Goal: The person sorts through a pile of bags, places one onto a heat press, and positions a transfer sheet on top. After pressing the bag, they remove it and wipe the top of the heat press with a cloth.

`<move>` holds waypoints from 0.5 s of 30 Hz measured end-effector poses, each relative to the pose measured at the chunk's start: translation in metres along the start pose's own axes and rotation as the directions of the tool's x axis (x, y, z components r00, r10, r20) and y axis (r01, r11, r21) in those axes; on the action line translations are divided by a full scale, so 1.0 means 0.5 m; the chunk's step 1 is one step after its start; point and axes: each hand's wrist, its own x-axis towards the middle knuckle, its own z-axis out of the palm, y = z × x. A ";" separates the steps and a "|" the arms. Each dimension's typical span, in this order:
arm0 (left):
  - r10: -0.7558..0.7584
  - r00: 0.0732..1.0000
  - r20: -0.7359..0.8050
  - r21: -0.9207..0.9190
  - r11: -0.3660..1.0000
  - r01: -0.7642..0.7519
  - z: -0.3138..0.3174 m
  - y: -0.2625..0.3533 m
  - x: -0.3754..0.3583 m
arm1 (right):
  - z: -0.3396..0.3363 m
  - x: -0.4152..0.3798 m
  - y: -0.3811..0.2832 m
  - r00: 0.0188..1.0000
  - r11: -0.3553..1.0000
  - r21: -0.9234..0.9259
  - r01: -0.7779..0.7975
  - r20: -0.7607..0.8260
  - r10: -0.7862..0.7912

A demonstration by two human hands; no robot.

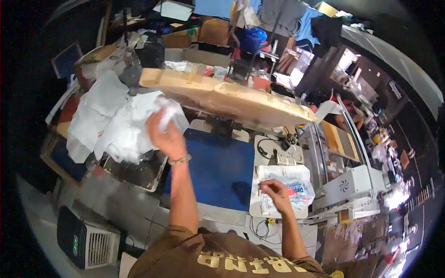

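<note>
My left hand (168,138) reaches over a heap of thin white sheets or bags (125,123) at the left. Its fingers are closed on a crumpled white piece (166,118), blurred by motion, at the heap's right side. Between my arms lies a flat blue work surface (215,167). On the right, my right hand (277,193) hovers over or touches a stack of white bags (296,178) with blue and red print. Those fingers are curled together near the stack's left part; whatever they may hold cannot be made out.
A long, pale wrapped board (222,95) spans the back of the workplace. Right of it stand a power strip with cables (287,157) and a white machine with a fan vent (345,185). A white-grey appliance (88,238) sits on the floor at left. Another person (350,116) is farther back.
</note>
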 end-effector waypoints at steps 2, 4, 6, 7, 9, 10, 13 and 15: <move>-0.287 0.950 -0.125 -0.051 0.958 0.283 -0.036 -0.008 -0.004 | -0.044 0.029 -0.017 0.999 0.997 -0.060 0.046 0.020 -0.045; -0.296 0.953 -0.068 -0.093 0.953 0.289 -0.030 -0.034 -0.021 | -0.064 0.063 -0.079 0.992 0.984 -0.124 0.124 -0.015 -0.126; -0.186 0.982 0.016 -0.097 0.978 0.187 0.009 -0.015 0.003 | -0.081 0.097 -0.141 0.964 0.960 -0.105 0.261 -0.028 -0.265; -0.103 0.994 0.025 -0.167 0.980 0.106 0.040 -0.023 0.028 | -0.093 0.113 -0.164 0.944 0.939 -0.108 0.326 -0.015 -0.330; -0.159 0.982 -0.100 -0.147 0.979 0.144 0.088 -0.033 0.089 | -0.081 0.112 -0.226 0.928 0.929 -0.080 0.360 -0.065 -0.366; -0.216 0.969 -0.122 -0.248 0.952 0.181 0.100 -0.055 0.120 | -0.081 0.110 -0.236 0.905 0.900 -0.157 0.407 -0.068 -0.421; -0.377 0.914 -0.153 -0.403 0.868 0.290 0.072 -0.092 0.184 | -0.081 0.095 -0.267 0.838 0.789 -0.352 0.504 -0.020 -0.545; -0.421 0.898 -0.129 -0.466 0.825 0.320 0.052 -0.101 0.190 | -0.058 0.077 -0.318 0.797 0.696 -0.468 0.544 0.030 -0.603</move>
